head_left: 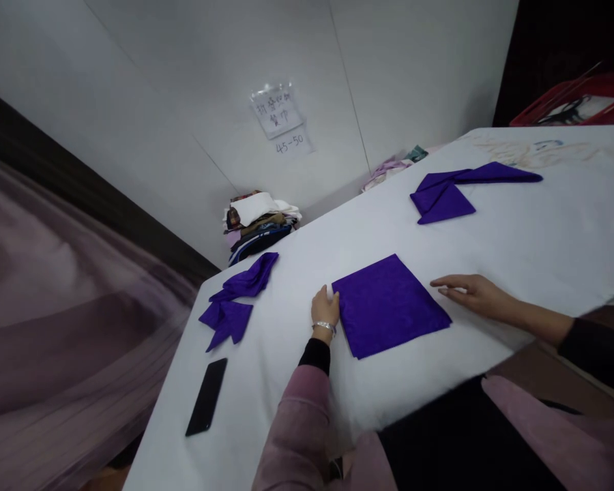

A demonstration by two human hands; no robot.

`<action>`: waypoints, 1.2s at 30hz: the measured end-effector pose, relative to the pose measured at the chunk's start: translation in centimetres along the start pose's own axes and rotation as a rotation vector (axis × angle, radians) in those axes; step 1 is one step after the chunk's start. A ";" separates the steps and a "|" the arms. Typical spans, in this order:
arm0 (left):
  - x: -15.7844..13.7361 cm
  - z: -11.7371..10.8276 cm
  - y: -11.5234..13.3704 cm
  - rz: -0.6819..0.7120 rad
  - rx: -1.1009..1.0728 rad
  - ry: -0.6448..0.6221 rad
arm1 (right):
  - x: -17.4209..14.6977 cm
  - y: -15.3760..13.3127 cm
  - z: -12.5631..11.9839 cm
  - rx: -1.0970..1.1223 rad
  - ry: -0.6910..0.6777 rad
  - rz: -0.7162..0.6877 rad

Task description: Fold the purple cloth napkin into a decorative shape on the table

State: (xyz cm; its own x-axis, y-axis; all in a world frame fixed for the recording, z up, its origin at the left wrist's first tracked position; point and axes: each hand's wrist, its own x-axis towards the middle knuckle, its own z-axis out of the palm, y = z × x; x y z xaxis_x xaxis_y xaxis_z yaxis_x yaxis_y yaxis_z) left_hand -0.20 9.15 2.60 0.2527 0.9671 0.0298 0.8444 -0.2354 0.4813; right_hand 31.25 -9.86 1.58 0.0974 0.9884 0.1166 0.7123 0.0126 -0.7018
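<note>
A purple cloth folded into a flat square lies on the white table in front of me. My left hand, with a bracelet at the wrist, rests at the cloth's left edge, fingers touching it. My right hand lies flat on the table just right of the cloth's right corner, fingers stretched out, holding nothing.
A folded purple napkin sits at the left, another purple napkin at the far right. A black phone lies near the table's left front edge. A pile of folded fabrics stands beyond the table; a red basket is at the back right.
</note>
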 end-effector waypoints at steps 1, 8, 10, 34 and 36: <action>0.5 0.0 0.3 -0.056 -0.018 0.003 | 1.3 0.4 -0.2 -0.005 0.010 0.006; 4.3 1.4 1.7 -0.192 -0.121 -0.004 | 12.3 1.4 1.6 -0.112 0.038 -0.071; 5.0 1.8 1.9 -0.186 -0.162 0.004 | 14.5 1.4 2.2 -0.186 -0.005 -0.095; 1.2 -3.1 -7.7 -0.235 -0.356 0.214 | 13.6 3.7 2.9 -0.059 -0.278 0.060; 0.3 -2.5 -7.4 -0.218 -0.327 0.198 | 12.6 4.7 1.9 -0.043 -0.330 0.085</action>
State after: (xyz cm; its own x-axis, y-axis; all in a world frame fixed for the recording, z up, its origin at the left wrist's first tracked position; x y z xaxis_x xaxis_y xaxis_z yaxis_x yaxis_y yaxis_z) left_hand -7.51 11.45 1.26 -0.0370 0.9981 0.0489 0.6659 -0.0118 0.7459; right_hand 34.53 2.97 -1.57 -0.0675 0.9814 -0.1798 0.7407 -0.0715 -0.6680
